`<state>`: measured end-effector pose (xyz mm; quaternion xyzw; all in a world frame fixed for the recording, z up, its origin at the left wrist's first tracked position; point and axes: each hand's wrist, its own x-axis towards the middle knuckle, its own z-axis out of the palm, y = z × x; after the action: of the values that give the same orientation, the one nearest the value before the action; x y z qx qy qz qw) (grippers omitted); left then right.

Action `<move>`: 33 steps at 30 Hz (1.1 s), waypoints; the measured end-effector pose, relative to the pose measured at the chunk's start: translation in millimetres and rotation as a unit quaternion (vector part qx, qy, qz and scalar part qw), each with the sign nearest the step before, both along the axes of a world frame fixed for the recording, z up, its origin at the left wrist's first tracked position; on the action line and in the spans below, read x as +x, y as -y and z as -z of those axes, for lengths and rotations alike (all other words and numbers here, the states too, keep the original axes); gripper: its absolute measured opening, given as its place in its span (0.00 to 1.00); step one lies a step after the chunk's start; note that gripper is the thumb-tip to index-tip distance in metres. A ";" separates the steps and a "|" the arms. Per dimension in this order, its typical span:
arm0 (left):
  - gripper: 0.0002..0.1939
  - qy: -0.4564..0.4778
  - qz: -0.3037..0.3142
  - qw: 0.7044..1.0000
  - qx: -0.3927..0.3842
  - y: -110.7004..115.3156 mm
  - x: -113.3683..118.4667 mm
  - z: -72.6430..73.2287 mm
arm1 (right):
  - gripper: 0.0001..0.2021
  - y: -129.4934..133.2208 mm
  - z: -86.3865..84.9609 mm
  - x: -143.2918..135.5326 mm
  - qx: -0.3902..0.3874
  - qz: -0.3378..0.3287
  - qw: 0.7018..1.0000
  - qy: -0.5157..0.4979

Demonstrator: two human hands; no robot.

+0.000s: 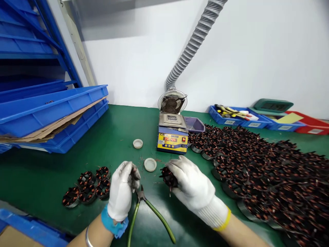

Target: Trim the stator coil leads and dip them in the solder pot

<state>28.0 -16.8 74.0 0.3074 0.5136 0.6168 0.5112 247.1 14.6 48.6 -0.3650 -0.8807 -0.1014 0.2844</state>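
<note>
My right hand (191,183), in a white glove with a yellow cuff, grips a black ring-shaped coil part (169,177) with copper windings. My left hand (122,190), gloved in white with a blue band at the wrist, has its fingers pressed together; whatever they hold, if anything, is too small to make out. Pliers with green handles (160,216) lie between my hands, their jaws beside my left fingertips. Two small white round dishes, a nearer one (150,164) and a farther one (137,143), sit on the green table (115,127).
Several coil parts (87,193) lie at left; a large mass of them (257,161) covers the right. A yellow-blue solder pot (172,139) stands at the centre back under a grey hose (195,44). Blue trays (77,103) are stacked left; a tool bin (230,121) sits back right.
</note>
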 end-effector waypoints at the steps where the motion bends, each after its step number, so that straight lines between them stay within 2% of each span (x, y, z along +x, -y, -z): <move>1: 0.18 0.011 -0.002 1.000 -0.003 -1.7 0.9 0.5 | 0.32 -1.8 -0.1 -0.1 -0.044 0.032 0.998 0.015; 2: 0.18 0.003 0.019 1.000 -0.008 -2.1 2.8 1.6 | 0.31 -4.5 -1.0 -1.1 -0.090 0.071 0.993 0.033; 4: 0.16 -0.072 0.124 0.989 -0.020 1.7 9.5 5.1 | 0.30 -13.0 -5.4 -5.7 -0.173 0.143 0.971 0.078; 6: 0.12 -0.201 0.262 0.944 -0.004 10.2 18.1 10.3 | 0.30 -24.8 -12.0 -12.4 -0.218 0.181 0.950 0.128; 7: 0.09 -0.269 0.312 0.911 0.015 14.7 22.1 13.2 | 0.30 -31.1 -15.2 -15.9 -0.225 0.184 0.945 0.150; 8: 0.06 -0.329 0.334 0.883 0.034 18.2 25.3 15.8 | 0.30 -36.8 -17.9 -19.0 -0.226 0.179 0.942 0.170; 9: 0.05 -0.376 0.320 0.868 0.045 20.0 27.2 18.1 | 0.31 -41.4 -19.9 -21.6 -0.223 0.169 0.942 0.185; 10: 0.05 -0.409 0.278 0.868 0.051 19.6 27.4 19.7 | 0.31 -44.4 -21.1 -23.5 -0.215 0.156 0.944 0.194; 13: 0.15 -0.437 0.068 0.893 0.083 7.1 19.0 20.9 | 0.31 -41.5 -21.2 -25.8 -0.182 0.113 0.960 0.182; 14: 0.17 -0.444 0.019 0.890 0.100 1.2 14.6 20.8 | 0.31 -37.2 -20.7 -25.7 -0.171 0.097 0.966 0.169; 15: 0.17 -0.461 -0.002 0.880 0.111 -4.3 10.3 20.9 | 0.30 -32.0 -20.0 -25.4 -0.160 0.078 0.971 0.157; 18: 0.08 -0.537 0.040 0.838 0.093 -13.2 3.3 23.6 | 0.31 -16.4 -17.8 -23.1 -0.124 0.028 0.984 0.125; 19: 0.08 -0.554 0.059 0.826 0.086 -13.5 3.3 24.8 | 0.32 -12.6 -17.1 -21.8 -0.113 0.022 0.987 0.116; 23: 0.08 -0.566 0.087 0.815 0.090 -9.5 6.0 24.3 | 0.32 -9.8 -17.7 -15.0 -0.101 0.030 0.989 0.100; 26: 0.07 -0.579 0.104 0.807 0.054 -7.7 4.5 17.2 | 0.30 -19.4 -22.4 -11.8 -0.114 0.056 0.985 0.119; 30: 0.10 -0.638 0.192 0.746 -0.015 -5.1 3.4 11.2 | 0.31 -41.6 -29.9 -18.6 -0.165 0.134 0.958 0.193; 33: 0.11 -0.647 0.255 0.718 -0.018 -1.1 7.6 14.2 | 0.28 -57.0 -35.2 -33.4 -0.201 0.137 0.938 0.247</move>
<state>35.6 -15.7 59.8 0.7419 0.6322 0.1042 0.1976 213.7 71.6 83.7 -0.4953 -0.8666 -0.0475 -0.0375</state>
